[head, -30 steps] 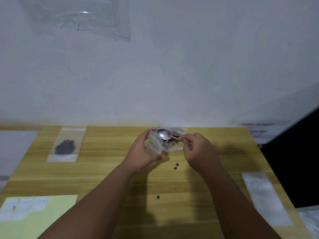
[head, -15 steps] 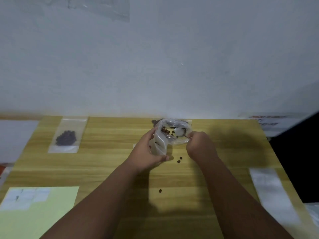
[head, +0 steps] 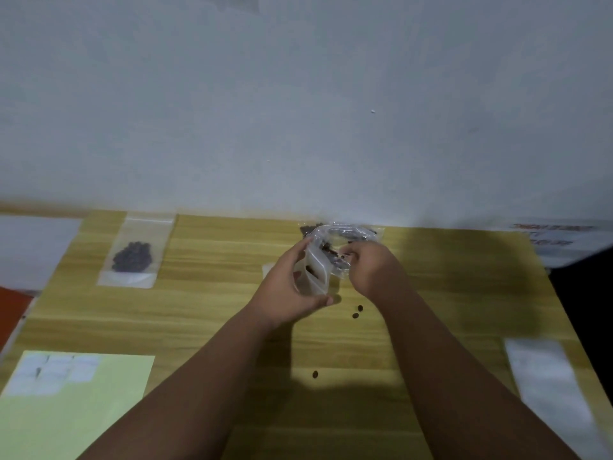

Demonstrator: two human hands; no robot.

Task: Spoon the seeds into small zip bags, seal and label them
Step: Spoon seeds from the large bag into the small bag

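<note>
My left hand grips a small clear zip bag upright above the wooden table, with a few dark seeds inside it. My right hand is curled round a spoon whose handle is hidden by the fingers; its tip with dark seeds sits at the bag's mouth. Behind both hands lies a larger clear bag of seeds against the wall. A filled zip bag lies flat at the table's far left.
Three loose seeds lie on the table near my hands, one further forward. A yellow-green sheet with white labels sits at the near left. A white strip lies at the near right edge. Papers lean at the far right.
The spoon left the large seed bag loaded and came to the small bag's mouth. The view tilted down slightly; my left hand kept its hold on the small bag.
</note>
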